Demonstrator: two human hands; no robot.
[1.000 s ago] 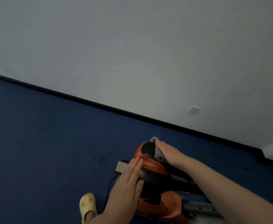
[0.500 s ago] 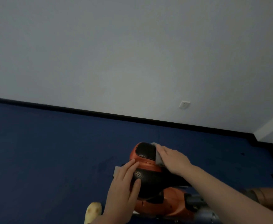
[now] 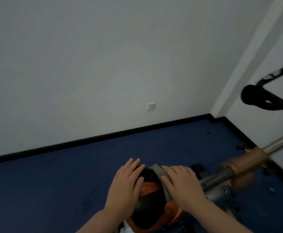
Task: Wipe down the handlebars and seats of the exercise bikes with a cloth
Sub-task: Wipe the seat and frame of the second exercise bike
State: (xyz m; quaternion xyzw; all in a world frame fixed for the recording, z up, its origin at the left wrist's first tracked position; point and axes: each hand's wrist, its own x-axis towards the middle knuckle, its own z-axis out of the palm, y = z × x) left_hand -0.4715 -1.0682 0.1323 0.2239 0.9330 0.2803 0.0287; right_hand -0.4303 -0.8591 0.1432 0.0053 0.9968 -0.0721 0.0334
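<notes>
Single head view, looking forward-down, close above seat [image 3: 150, 195], facing wall [image 3: 103, 56].

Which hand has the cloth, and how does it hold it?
The right hand presses the grey cloth flat on the seat, fingers straight; no real grip.

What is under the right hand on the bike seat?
A grey cloth lies under the right hand, pressed flat on the black-and-orange seat. The hand covers most of the cloth and the seat's right side.
</notes>
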